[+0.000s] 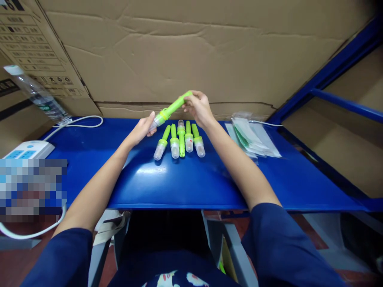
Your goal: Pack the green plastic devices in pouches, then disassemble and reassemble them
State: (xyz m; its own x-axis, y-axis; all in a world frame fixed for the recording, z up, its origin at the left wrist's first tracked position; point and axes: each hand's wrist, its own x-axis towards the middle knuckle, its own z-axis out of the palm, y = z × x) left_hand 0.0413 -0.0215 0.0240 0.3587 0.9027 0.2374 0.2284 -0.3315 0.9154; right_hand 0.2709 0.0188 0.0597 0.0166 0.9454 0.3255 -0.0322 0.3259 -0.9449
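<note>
I hold a bright green pen-shaped device with a clear cap slanted above the blue table. My right hand pinches its upper green end. My left hand grips the clear cap at its lower end. Below them, several more green devices with clear caps lie side by side in a row on the table.
A stack of clear plastic sleeves lies to the right. A white power strip with its cable and a plastic water bottle are at the left. Cardboard boxes wall off the back. A blue frame rail runs at the right.
</note>
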